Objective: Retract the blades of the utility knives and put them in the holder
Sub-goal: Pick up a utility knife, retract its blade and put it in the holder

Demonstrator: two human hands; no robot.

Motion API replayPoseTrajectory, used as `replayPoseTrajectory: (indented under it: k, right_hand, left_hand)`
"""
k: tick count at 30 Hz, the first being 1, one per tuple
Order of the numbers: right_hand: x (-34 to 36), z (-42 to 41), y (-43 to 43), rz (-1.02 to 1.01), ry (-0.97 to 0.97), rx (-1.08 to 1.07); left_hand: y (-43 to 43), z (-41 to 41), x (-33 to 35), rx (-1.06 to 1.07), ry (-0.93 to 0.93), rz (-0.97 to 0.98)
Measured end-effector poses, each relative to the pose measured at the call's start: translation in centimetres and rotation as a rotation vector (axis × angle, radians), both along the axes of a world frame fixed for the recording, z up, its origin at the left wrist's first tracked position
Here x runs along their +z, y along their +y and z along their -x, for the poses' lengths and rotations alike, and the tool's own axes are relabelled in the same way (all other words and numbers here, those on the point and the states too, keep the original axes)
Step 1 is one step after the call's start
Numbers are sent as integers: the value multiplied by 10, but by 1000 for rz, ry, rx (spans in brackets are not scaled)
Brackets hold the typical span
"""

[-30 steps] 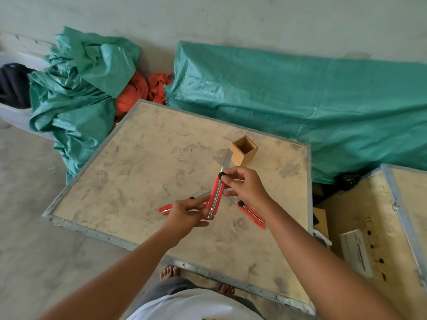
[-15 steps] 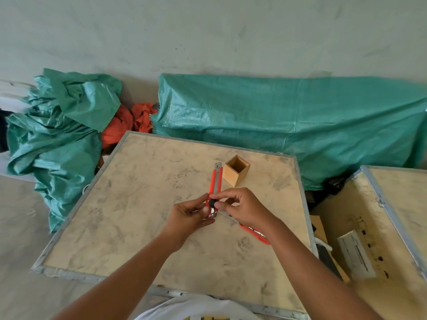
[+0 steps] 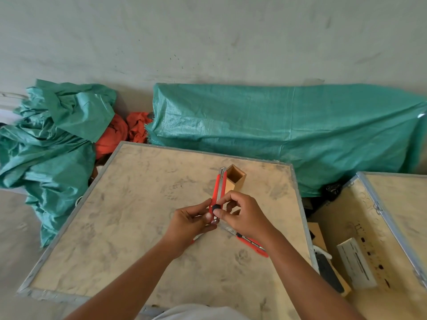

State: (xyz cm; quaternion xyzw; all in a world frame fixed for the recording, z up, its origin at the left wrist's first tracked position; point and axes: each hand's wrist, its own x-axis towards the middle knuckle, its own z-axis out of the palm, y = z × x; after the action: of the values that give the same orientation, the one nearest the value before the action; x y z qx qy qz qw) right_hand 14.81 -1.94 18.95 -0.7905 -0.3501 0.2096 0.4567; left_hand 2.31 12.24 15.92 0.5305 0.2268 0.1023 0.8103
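Observation:
I hold a red utility knife [image 3: 218, 185] above the board, its tip pointing away toward the small wooden square holder [image 3: 235, 180]. My left hand [image 3: 193, 221] pinches the knife's rear end. My right hand [image 3: 242, 214] has thumb and forefinger on the black slider knob low on the handle. Only a short metal tip shows at the knife's front. A second red knife [image 3: 253, 244] lies on the board under my right wrist with its blade out. A sliver of a third red knife [image 3: 196, 239] peeks from under my left hand.
The knives and holder rest on a metal-edged plywood crate top [image 3: 138, 227]. Green tarps [image 3: 277, 130] and orange cloth [image 3: 124, 132] lie behind it. Another crate [image 3: 392, 227] stands at right, with a white box [image 3: 355, 262] and a dark tool [image 3: 328, 273] in the gap.
My right thumb and forefinger slid the black knob from the knife's front end down to near its rear. The long blade drew in. The view tilted upward.

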Motion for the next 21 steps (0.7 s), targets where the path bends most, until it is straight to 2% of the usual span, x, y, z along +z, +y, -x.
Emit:
replayPoseTrajectory:
  k: [6, 14, 17, 21]
  right_hand:
    - [-9, -23, -2, 17, 82, 44]
    - [-28, -56, 3, -11, 132, -118]
    - [-40, -85, 6, -66, 193, -191]
    - [-51, -131, 20, -51, 164, -258]
  left_hand:
    - [-1, -18, -8, 3, 22, -18]
    - [1, -61, -21, -12, 76, -36]
    - [5, -81, -26, -58, 101, -95]
    - [16, -124, -31, -75, 188, -220]
